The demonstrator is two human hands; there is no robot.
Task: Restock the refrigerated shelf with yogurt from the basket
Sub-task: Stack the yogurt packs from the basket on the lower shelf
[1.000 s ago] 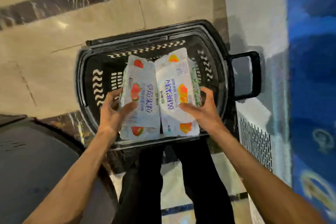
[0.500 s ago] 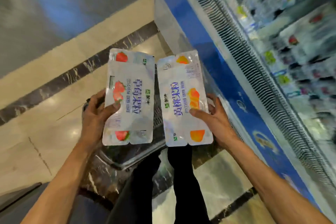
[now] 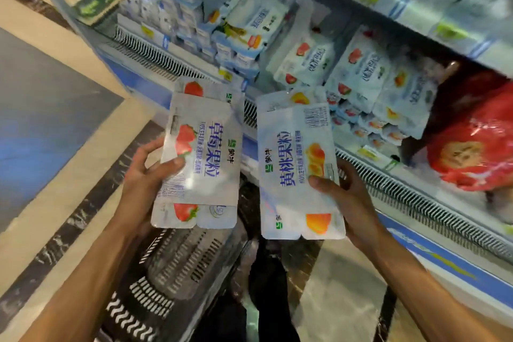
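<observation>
Grips are clamped, left hand (image 3: 144, 175) on white strawberry yogurt pack (image 3: 202, 153), right hand (image 3: 352, 197) on white peach yogurt pack (image 3: 297, 164), long axes toward refrigerated shelf (image 3: 410, 191) ahead-right, right hand nearer, black basket (image 3: 177, 266) below.

White strawberry yogurt pack (image 3: 202, 155), peach yogurt pack (image 3: 297, 164): label-up, side by side, apart, above black basket (image 3: 172, 272).

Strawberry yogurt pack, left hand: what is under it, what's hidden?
Under the strawberry yogurt pack the black basket shows its slotted wall; its contents cannot be told. The left hand has its thumb on the front; its fingers run behind, mostly covered.
</observation>
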